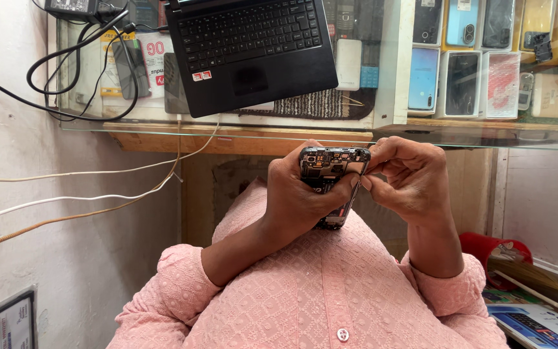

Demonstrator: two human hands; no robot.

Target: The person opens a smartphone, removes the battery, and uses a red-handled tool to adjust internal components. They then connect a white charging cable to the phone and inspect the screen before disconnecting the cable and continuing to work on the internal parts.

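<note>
We grip the opened phone (pixel 332 181) in our left hand (pixel 301 197) while our right hand (pixel 408 178) pinches its right edge.

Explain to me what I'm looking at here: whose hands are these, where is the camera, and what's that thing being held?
The one picture comes from a camera worn on a person's head, looking down, so the pink embroidered shirt at the bottom is the wearer's own. There is no machine: just two bare hands. The left hand grips an opened black smartphone with its back cover off, its inner parts showing. The right hand pinches at the phone's upper right edge; what it holds, if anything, is too small to tell. Beyond lies a glass-topped counter bearing a black open laptop and black cables, with boxed phones under the glass.
</note>
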